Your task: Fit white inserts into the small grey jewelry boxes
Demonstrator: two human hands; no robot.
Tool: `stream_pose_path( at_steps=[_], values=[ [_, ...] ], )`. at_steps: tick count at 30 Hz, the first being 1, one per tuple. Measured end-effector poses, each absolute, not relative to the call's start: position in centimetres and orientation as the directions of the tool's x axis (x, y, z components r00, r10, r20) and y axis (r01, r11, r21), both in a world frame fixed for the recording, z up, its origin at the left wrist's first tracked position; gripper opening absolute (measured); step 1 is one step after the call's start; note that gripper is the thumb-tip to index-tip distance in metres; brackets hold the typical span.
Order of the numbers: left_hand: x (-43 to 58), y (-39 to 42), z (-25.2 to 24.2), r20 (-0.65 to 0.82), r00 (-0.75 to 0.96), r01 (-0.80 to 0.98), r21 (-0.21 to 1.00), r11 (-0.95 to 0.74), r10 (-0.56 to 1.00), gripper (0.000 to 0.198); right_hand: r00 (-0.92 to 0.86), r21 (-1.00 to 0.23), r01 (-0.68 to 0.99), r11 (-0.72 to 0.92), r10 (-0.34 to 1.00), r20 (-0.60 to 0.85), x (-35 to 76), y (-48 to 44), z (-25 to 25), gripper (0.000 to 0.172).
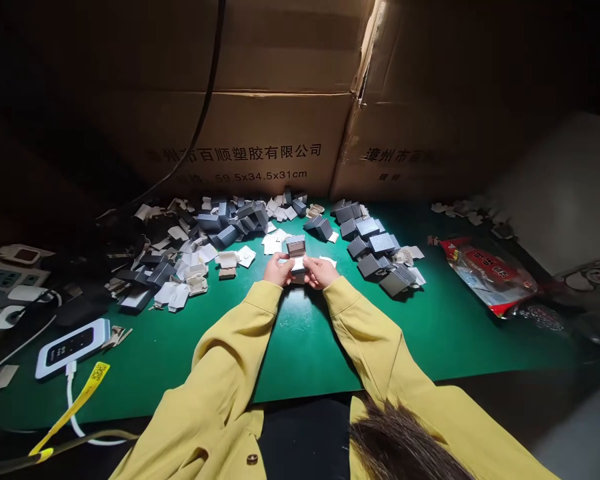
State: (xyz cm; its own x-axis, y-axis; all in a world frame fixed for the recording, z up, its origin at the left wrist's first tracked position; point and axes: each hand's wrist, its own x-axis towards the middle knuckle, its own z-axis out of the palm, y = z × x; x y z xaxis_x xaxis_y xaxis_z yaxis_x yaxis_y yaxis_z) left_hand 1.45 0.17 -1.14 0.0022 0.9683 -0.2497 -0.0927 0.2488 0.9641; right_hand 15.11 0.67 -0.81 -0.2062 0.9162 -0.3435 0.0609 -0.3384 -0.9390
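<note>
Your left hand (279,271) and right hand (321,272) pinch a small box (299,265) at opposite sides, lid (296,247) raised, over the green surface (305,353). A two-sided grip with even, light thumb pressure should serve you best, keeping the box square and the lid unstrained.

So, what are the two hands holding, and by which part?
The left hand and right hand hold a small, open, grey rectangular box by opposite sides of its lower half.
</note>
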Motion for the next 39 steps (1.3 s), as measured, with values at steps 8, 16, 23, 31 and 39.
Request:
stream_pose_path(
  at_steps=[8, 16, 23, 31, 39],
  values=[
    [1.5, 0.1, -1.2, -0.266, -0.007, -0.059, 0.962, 0.265, 0.964, 0.023, -0.173, -0.932, 0.152, -0.329, 0.92, -0.352, 15.1, 0.6, -1.0, 0.026],
    [0.8, -0.1, -0.6, -0.304, 0.123, -0.033, 0.95, 0.311, 0.945, 0.027, -0.018, -0.857, 0.505, 0.1, 0.994, 0.106, 17.1, 0.8, 0.2, 0.032],
    [0.9, -0.6, -1.0, -0.258, 0.198, 0.006, 0.965, 0.262, 0.946, 0.027, 0.029, -0.859, 0.487, 0.159, 0.98, 0.198, 16.6, 0.6, 0.1, 0.02],
    [0.9, -0.5, -0.8, -0.231, 0.223, -0.075, 0.965, 0.253, 0.947, 0.029, 0.044, -0.986, 0.164, 0.043, 0.998, 0.051, 16.1, 1.6, -1.5, 0.022],
    [2.2, -1.7, 0.0, -0.267, 0.284, -0.262, 0.902, 0.342, 0.921, 0.034, 0.007, -0.998, 0.019, -0.061, 0.998, -0.061, 15.8, 0.9, -0.7, 0.03]
  ],
)
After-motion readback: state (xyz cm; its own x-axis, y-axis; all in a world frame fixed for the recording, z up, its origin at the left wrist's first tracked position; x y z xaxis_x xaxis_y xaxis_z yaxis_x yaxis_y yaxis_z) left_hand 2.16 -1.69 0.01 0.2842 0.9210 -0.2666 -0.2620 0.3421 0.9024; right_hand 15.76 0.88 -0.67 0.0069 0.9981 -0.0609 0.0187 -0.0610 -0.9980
